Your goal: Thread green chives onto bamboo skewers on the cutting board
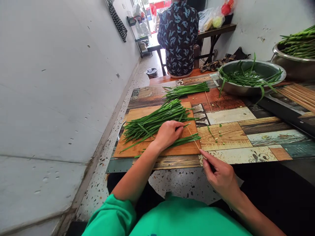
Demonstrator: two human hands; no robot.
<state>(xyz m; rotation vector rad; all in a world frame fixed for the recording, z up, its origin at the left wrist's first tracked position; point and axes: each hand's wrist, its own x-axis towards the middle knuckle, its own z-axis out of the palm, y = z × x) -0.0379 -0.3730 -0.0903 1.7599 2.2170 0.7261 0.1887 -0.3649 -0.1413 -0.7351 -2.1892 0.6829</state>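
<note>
The right hand [220, 173], just off the near edge of the cutting board [182, 150], pinches a thin stick [196, 143] between thumb and forefinger. The stick slants up from those fingertips, over the board's right side, towards the left hand [169, 131]. That hand hangs palm down over the board, fingers curled and thumb close to the forefinger; a short green stalk [187, 125] with a pale end pokes out beside the tips (whether they truly pinch it, I cannot tell).

The big pile of long green leaves [154, 120] lies on the board, beyond and to the left of the left fingers. A smaller green bunch [186, 140] lies nearer the body, just below those fingers, its right end passing beside the stick. Farther back on the table [221, 155] rests another green bundle [188, 89], well apart from both hands.
</note>
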